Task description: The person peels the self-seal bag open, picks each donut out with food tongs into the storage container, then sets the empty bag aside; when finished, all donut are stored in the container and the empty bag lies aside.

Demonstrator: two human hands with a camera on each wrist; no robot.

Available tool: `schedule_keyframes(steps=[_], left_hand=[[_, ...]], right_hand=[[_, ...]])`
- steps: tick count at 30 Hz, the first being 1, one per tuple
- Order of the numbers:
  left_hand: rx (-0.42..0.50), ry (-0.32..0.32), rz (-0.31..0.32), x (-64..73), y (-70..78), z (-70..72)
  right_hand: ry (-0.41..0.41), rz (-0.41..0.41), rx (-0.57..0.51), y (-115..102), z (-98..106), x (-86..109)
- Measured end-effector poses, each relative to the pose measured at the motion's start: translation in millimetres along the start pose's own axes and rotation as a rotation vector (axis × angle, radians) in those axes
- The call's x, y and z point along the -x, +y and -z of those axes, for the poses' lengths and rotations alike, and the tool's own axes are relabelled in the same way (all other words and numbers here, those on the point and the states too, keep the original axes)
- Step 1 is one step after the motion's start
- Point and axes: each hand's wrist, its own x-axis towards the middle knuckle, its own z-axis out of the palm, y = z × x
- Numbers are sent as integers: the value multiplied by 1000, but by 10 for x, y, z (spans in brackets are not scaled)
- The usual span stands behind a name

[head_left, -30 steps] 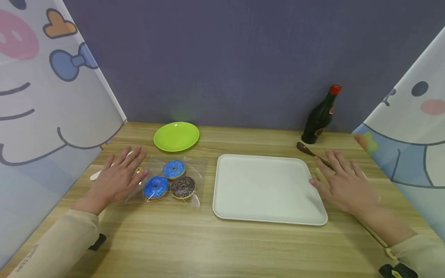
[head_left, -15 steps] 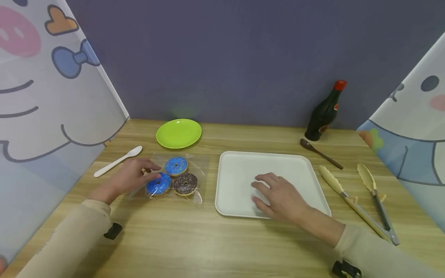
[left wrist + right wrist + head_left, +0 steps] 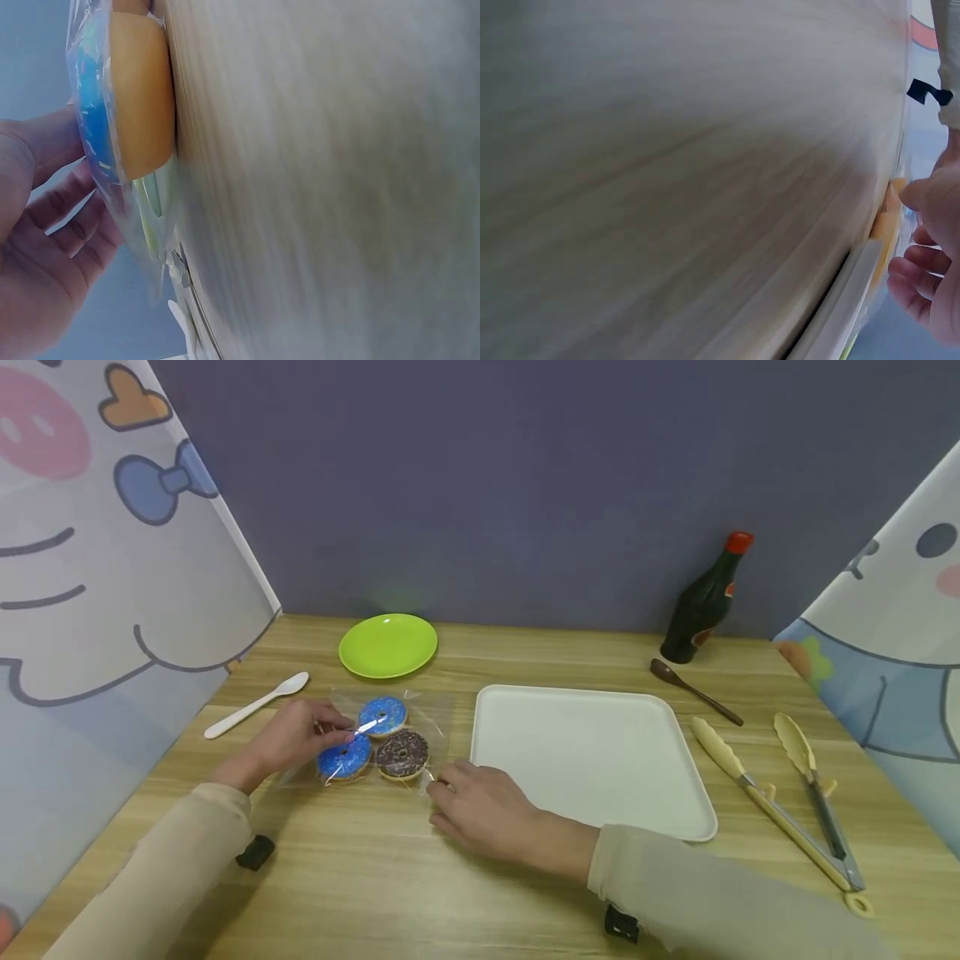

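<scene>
Left hand (image 3: 294, 732): bent fingers touch the bag (image 3: 437, 714) over the nearer blue donut (image 3: 343, 762). Right hand (image 3: 483, 807): bent fingers at the bag's near right corner. Grip: cannot tell for either.

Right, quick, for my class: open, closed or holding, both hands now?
Left hand: touching the clear bag over a blue donut; pinching or not cannot be told.
Right hand: open, loosely bent, near the bag.

Right hand (image 3: 945, 214) at right edge, fingers bent, near a donut (image 3: 886, 225). Table (image 3: 667, 165) fills most; tray (image 3: 847, 300) edge at bottom.
</scene>
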Motion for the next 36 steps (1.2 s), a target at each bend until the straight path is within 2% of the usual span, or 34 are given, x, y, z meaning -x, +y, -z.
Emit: schedule_keyframes(steps=[5, 11, 15, 18, 22, 26, 32, 36], left_hand=[[7, -10, 5, -25, -38, -15], [36, -15, 16, -47, -33, -11], [68, -18, 32, -59, -26, 4], [98, -24, 48, -64, -34, 1], [115, -29, 55, -63, -53, -15], [105, -28, 45, -70, -64, -23], [114, -28, 39, -74, -80, -31], [114, -16, 38, -69, -88, -39]], right_hand=[[31, -6, 68, -61, -65, -141], [71, 20, 99, -48, -101, -201], [45, 14, 96, -55, -111, -218], [-5, -20, 71, -72, -121, -236], [-66, -132, -73, -85, -115, -259], [-67, -231, -267, -61, -111, -275], [-24, -273, -483, -5, -136, -256], [37, -289, -540, 14, -170, -239]])
